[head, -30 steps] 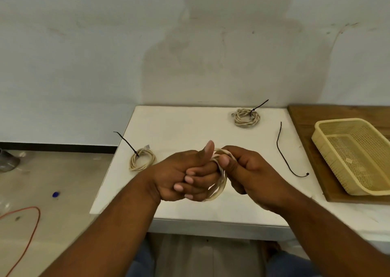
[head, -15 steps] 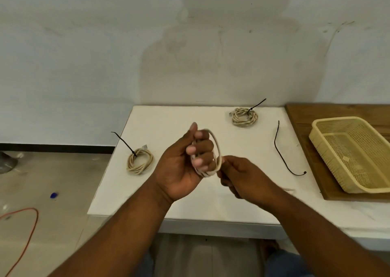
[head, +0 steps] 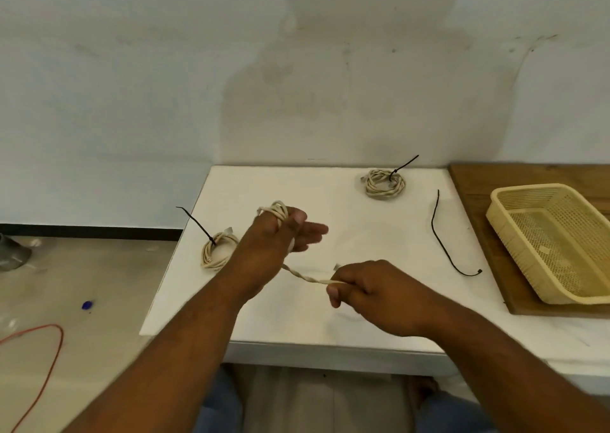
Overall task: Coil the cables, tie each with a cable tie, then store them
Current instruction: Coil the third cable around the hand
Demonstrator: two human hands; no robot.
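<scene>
While left grip (head: 274, 241) clasps the coiled cable (head: 308, 277), right grip (head: 373, 294) pinches its tail.

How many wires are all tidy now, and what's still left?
Two coils are tied: the left coil and the far coil. The third cable is partly wound on the left hand; the right hand pinches its tail. Left: finish it, use the loose cable tie, put all three in the basket.
</scene>
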